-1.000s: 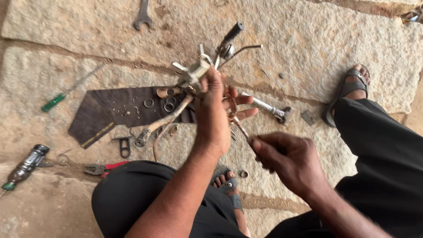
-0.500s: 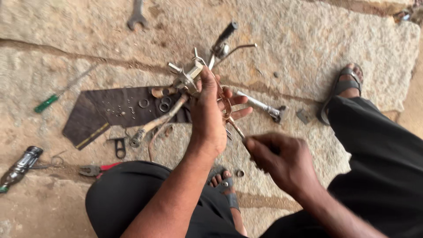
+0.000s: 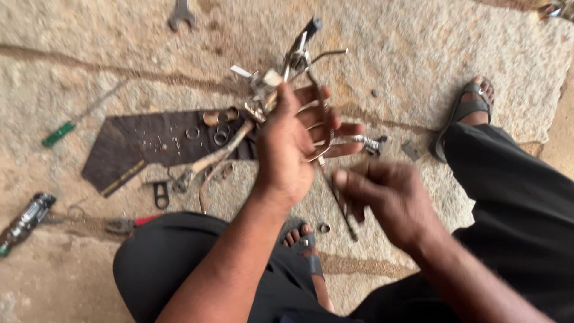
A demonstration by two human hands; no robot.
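The left hand (image 3: pixel 293 149) is clamped around a metal lever assembly (image 3: pixel 287 72), holding it up above the dark sheet (image 3: pixel 143 149) on the stone floor (image 3: pixel 418 54). Just right of the assembly, the right hand (image 3: pixel 388 197) is blurred; it seems to pinch a thin rod (image 3: pixel 341 209), though I cannot tell. Washers (image 3: pixel 218 131) lie on the sheet, a green screwdriver (image 3: pixel 60 133) left of it.

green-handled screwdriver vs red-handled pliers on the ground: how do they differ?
The green-handled screwdriver lies up-left of the dark mat, in full view; the red-handled pliers lie below the mat, partly hidden by the dark trouser knee. The screwdriver is long and thin, the pliers short and stubby. Both rest on stone, away from either hand.
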